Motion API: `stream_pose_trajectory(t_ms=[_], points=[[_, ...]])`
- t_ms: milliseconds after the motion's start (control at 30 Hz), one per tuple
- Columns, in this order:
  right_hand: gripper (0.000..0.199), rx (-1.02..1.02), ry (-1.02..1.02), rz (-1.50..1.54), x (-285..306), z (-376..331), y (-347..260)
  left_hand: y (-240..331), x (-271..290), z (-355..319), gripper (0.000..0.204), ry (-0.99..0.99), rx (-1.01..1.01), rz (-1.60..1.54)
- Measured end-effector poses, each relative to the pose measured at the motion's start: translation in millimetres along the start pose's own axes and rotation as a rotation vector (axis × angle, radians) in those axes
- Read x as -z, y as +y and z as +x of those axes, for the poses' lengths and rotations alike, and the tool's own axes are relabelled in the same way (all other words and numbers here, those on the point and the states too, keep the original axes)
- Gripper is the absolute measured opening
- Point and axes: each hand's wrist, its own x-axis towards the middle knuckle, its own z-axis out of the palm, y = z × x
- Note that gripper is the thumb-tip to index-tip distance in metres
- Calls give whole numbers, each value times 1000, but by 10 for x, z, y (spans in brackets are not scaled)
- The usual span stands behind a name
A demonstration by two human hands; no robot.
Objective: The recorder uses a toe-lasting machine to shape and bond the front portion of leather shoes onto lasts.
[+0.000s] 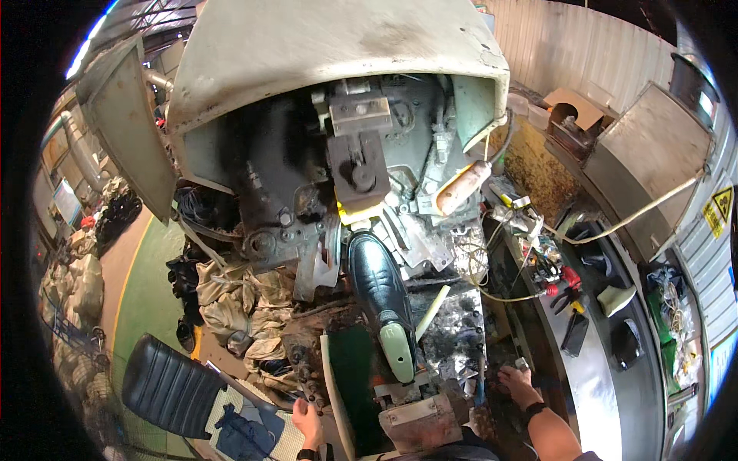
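- Left hand (309, 422): bare, no glove, with a dark band at the wrist where it meets the lower edge of the view.
- Right hand (516, 384): bare too, with a black wristband just behind it.
- Right forearm: bare, no sleeve showing.

A yellow diamond-shaped warning sign with black markings (723, 203) hangs on the corrugated wall at the far right, with a second yellow label (712, 218) just beside it, lower left. An open brown cardboard box (575, 107) sits at the upper right, near the grey metal cabinet (653, 165). A pale screen-like panel (65, 201) stands far left, too small to read.
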Motion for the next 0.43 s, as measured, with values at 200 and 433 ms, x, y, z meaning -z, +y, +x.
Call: stream_pose_trajectory(t_ms=[200, 433], points=[[45, 65, 240, 36, 821, -547, 221, 182, -94, 415, 30, -504, 236, 288], [39, 179, 434, 155, 1849, -833, 43, 735, -852, 1020, 45, -296, -428, -29]])
